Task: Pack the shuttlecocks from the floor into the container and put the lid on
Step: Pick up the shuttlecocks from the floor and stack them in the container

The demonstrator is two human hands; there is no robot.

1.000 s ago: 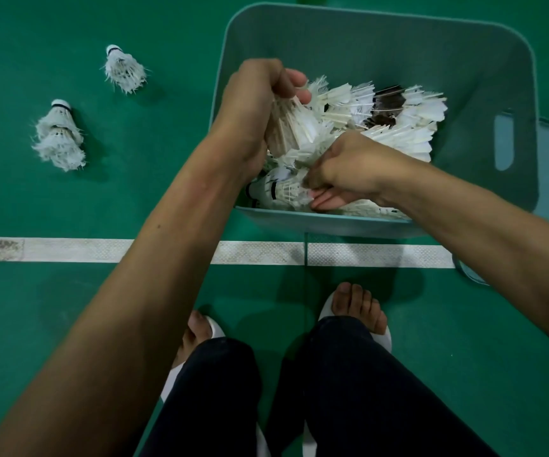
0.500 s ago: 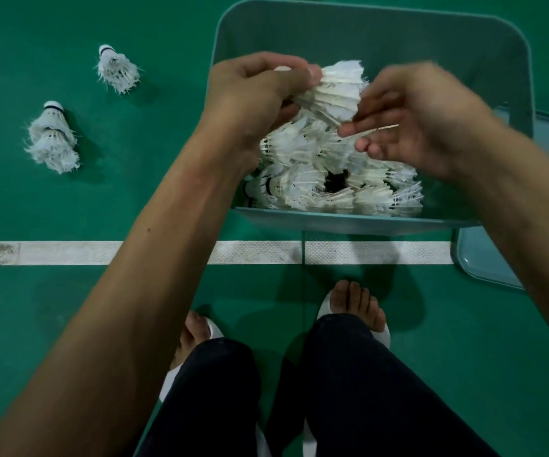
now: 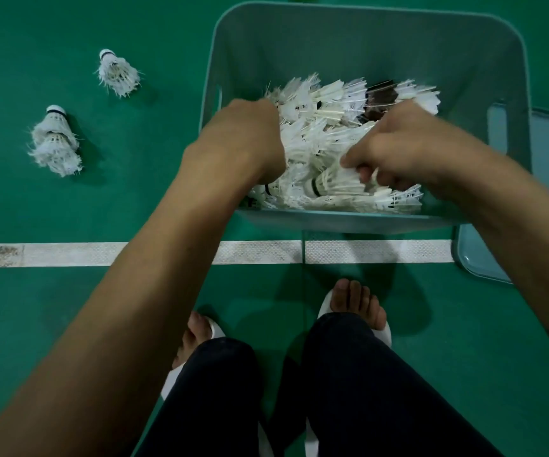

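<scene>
**A:** What is on the far left?

**B:** A green court floor (image 3: pixel 19 324). On it lies a stacked pair of frayed shuttlecocks (image 3: pixel 55 141), one nested into the other, cork ends pointing away from the person. A single shuttlecock (image 3: pixel 116 74) lies a little to the right and farther off. Both are well apart from the container. A white court line (image 3: pixel 68 254) runs across the floor, nearer the person.

**A:** And in the middle?

**B:** The left hand (image 3: pixel 243 140) reaches over the near left corner of an open teal plastic container (image 3: pixel 365 34), back of the hand up. Its fingers are buried in a pile of shuttlecocks (image 3: pixel 326 127), so I cannot tell whether they grip anything. Below, nearest the camera, are dark trousers (image 3: pixel 349 390) and bare toes in white slippers (image 3: pixel 388 334), just short of the line.

**A:** The other hand?

**B:** The right hand (image 3: pixel 405 150) is inside the container too. Its fingers (image 3: pixel 362 174) are curled tight on the feathers of the near shuttlecock (image 3: pixel 329 189), which lies on its side by the near wall, cork end to the left.

**A:** Where is the lid?

**B:** The lid (image 3: pixel 484 258) lies flat on the floor just right of the container, partly hidden by it and by the right forearm.
</scene>
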